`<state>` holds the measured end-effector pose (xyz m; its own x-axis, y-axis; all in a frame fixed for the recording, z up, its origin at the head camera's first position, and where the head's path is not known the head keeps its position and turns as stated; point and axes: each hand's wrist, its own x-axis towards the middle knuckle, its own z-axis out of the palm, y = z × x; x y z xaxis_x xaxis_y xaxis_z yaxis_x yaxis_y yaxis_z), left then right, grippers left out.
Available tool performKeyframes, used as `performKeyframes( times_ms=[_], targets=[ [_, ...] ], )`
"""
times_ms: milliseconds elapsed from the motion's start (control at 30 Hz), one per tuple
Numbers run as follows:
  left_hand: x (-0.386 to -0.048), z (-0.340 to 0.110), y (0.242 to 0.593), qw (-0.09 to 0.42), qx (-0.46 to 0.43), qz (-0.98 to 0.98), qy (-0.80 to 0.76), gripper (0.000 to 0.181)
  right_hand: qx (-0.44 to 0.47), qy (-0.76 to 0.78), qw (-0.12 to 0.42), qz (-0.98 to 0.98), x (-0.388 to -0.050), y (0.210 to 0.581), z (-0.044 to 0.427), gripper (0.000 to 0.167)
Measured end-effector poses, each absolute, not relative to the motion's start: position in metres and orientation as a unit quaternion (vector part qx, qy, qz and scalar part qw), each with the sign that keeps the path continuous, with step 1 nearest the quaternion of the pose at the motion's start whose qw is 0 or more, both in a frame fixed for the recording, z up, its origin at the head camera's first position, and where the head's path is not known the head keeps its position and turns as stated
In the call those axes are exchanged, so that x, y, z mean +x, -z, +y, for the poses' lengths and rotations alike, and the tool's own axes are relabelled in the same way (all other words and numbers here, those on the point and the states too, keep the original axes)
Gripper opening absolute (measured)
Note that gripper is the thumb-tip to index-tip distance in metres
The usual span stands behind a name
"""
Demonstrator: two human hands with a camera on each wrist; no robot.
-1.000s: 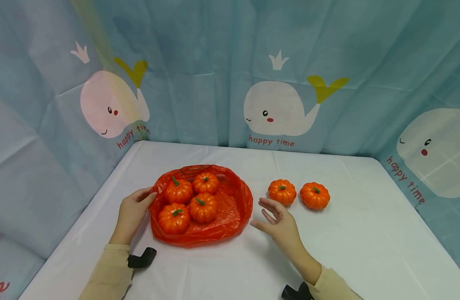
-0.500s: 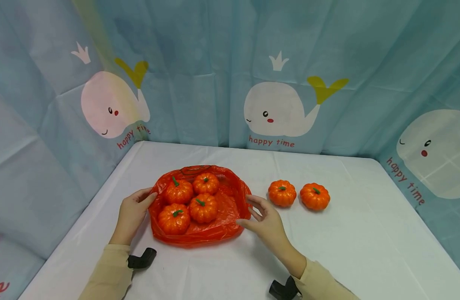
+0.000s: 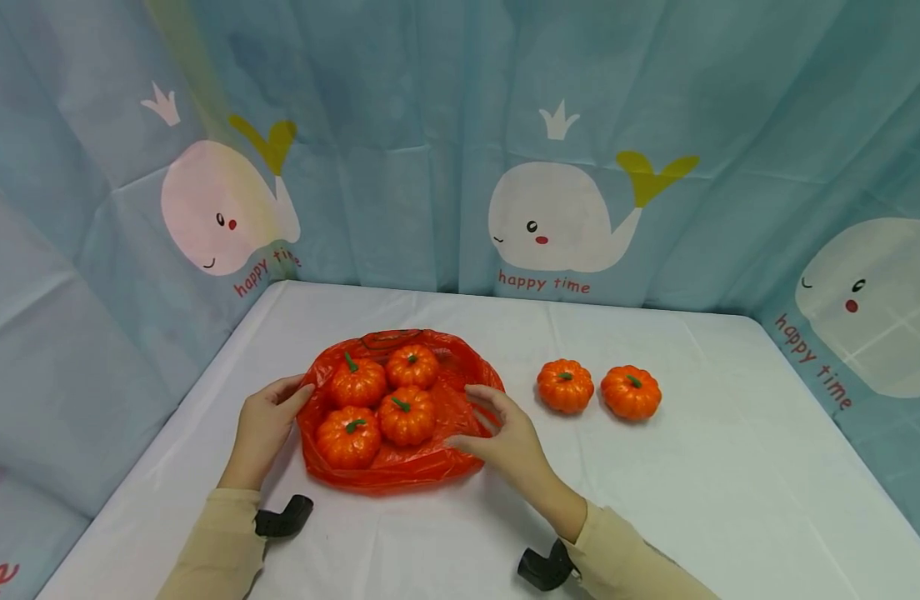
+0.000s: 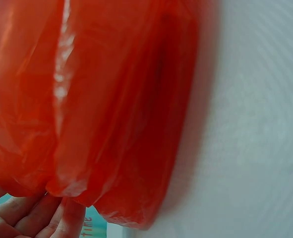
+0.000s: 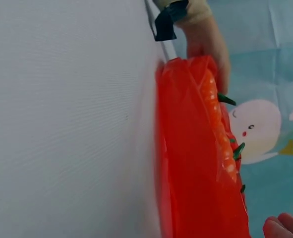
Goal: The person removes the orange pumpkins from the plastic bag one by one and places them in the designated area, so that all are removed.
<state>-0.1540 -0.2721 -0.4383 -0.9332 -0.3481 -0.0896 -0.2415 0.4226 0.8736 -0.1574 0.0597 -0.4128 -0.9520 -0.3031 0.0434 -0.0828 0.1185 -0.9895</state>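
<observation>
A red plastic bag lies spread wide on the table, its mouth facing up. Inside, toward its left, sit several small orange pumpkins with green stems. My left hand pinches the bag's left rim between thumb and fingers; the left wrist view shows the crinkled bag side near those fingers. Over the right part of the bag hovers my right hand, thumb and fingers spread apart with nothing between them. In the right wrist view, a few of its fingertips show beside the bag.
Two more orange pumpkins, a left one and a right one, stand on the white table to the right of the bag. A blue curtain with whale prints hangs behind the table.
My right hand has moved left, from beside the bag to over its right side. The left hand, the bag and the pumpkins have stayed in place.
</observation>
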Motion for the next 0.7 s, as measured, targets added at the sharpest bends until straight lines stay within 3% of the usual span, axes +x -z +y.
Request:
performKeyframes(
  times_ms=[700],
  targets=[
    [-0.153, -0.272, 0.436, 0.053, 0.175, -0.842, 0.507, 0.059, -0.152, 0.595, 0.127, 0.779, -0.18, 0.416, 0.021, 0.072]
  ],
)
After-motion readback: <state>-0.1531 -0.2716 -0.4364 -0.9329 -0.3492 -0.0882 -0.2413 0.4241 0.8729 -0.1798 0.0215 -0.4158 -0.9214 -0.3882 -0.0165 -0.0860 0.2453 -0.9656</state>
